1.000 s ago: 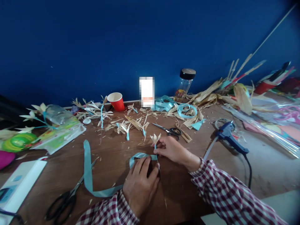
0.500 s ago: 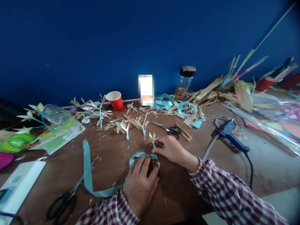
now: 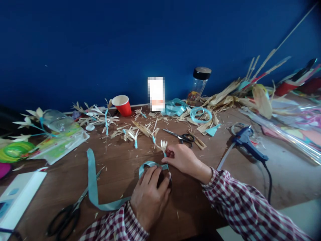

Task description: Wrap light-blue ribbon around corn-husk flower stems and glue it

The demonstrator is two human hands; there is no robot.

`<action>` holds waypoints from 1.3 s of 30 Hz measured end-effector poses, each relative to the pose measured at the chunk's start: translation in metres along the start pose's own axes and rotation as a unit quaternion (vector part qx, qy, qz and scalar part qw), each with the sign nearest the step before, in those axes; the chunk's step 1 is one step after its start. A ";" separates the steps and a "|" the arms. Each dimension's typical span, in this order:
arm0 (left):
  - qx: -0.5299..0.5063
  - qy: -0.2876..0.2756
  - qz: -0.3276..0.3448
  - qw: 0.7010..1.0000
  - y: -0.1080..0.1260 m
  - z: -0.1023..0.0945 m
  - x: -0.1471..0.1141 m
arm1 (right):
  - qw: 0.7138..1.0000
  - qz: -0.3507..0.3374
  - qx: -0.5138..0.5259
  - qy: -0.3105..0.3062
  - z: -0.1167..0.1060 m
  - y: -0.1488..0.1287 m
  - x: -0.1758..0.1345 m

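Observation:
Between the thumb and fingertips of my right hand (image 3: pixel 184 160) is the blue stem of a small corn-husk flower (image 3: pixel 164 146), its pale petals pointing up and away from me. My left hand (image 3: pixel 150 192) lies low over the table with curved fingers, gripping a light-blue ribbon (image 3: pixel 146 164) that loops out ahead of its knuckles. The ribbon's other stretch runs left under my wrist and bends upward to a free end. A narrow end of it reaches toward the flower's stem; the exact contact is hidden by my fingers.
Black-handled scissors (image 3: pixel 66 214) lie at lower left, and a second pair (image 3: pixel 184 136) beyond my right hand. A blue glue gun (image 3: pixel 250 144) with a cord stands right. Husk scraps, finished flowers (image 3: pixel 135 140), a red cup (image 3: pixel 122 105), a jar (image 3: pixel 199 85) and ribbon coils (image 3: pixel 200 115) line the back.
The flower has turned slightly in my right fingers, its petals now showing more upright. Both hands stay nearly in place; the view has shifted a little.

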State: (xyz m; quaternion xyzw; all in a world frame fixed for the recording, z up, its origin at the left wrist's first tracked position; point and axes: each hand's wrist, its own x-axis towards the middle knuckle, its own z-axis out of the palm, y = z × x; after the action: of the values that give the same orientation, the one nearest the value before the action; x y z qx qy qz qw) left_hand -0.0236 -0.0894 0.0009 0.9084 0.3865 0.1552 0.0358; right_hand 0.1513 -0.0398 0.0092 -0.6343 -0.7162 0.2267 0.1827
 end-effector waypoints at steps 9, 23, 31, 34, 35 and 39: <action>-0.005 -0.006 -0.005 1.000 -0.003 0.002 0.000 | 1.000 0.005 -0.026 -0.007 0.000 -0.001 0.001; 0.027 -0.019 -0.015 0.999 -0.001 0.000 -0.002 | 0.999 0.024 -0.042 -0.013 -0.001 -0.005 0.002; 0.033 -0.015 -0.003 0.999 -0.002 -0.001 -0.001 | 0.999 0.024 -0.025 0.006 0.001 -0.009 0.000; 0.035 -0.020 -0.003 0.999 -0.003 -0.001 -0.002 | 1.000 0.021 -0.001 0.000 0.001 -0.009 -0.001; 0.036 -0.021 -0.002 0.999 -0.003 -0.001 -0.002 | 1.000 0.020 0.009 -0.003 0.001 -0.008 -0.001; 0.035 -0.019 -0.002 0.999 -0.003 -0.001 -0.002 | 0.999 0.017 0.041 0.002 0.003 -0.003 0.000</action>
State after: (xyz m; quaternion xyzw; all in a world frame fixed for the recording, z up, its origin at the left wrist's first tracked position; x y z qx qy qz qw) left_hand -0.0272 -0.0894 0.0003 0.9110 0.3930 0.1243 0.0118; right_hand 0.1473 -0.0406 0.0086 -0.6390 -0.6951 0.2570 0.2061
